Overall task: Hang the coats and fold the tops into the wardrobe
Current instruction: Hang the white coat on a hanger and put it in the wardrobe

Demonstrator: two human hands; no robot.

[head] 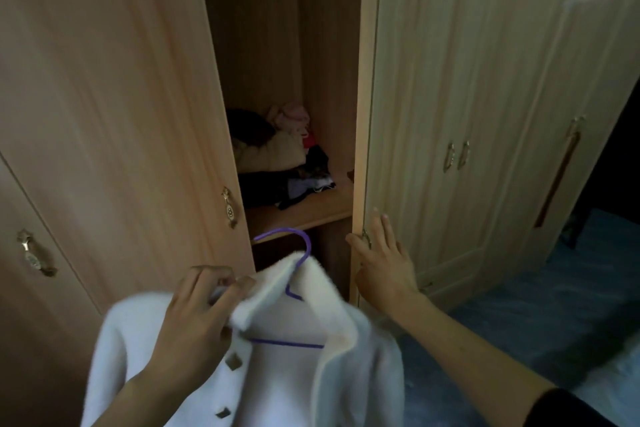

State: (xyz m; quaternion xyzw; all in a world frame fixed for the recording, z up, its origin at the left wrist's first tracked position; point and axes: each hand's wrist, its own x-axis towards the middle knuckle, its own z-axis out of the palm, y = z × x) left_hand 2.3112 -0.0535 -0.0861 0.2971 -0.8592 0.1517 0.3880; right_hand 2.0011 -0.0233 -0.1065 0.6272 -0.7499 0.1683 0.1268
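Note:
A white fuzzy coat [287,378] with brown buttons hangs on a purple hanger [300,246] low in the middle of the view. My left hand [197,319] grips the coat at its collar, by the hanger's shoulder. My right hand [381,260] rests flat on the edge of the wardrobe's right door [450,97], fingers spread beside its small metal handle. The wardrobe [277,45] stands partly open between the two doors. Its upper space is dark and bare, with no rail visible.
A shelf [311,211] inside holds a pile of folded clothes [273,156] in beige, black and pink. The left door [121,97] has a brass handle [229,207]. More shut doors stand at the right. Blue carpet [554,305] lies below right.

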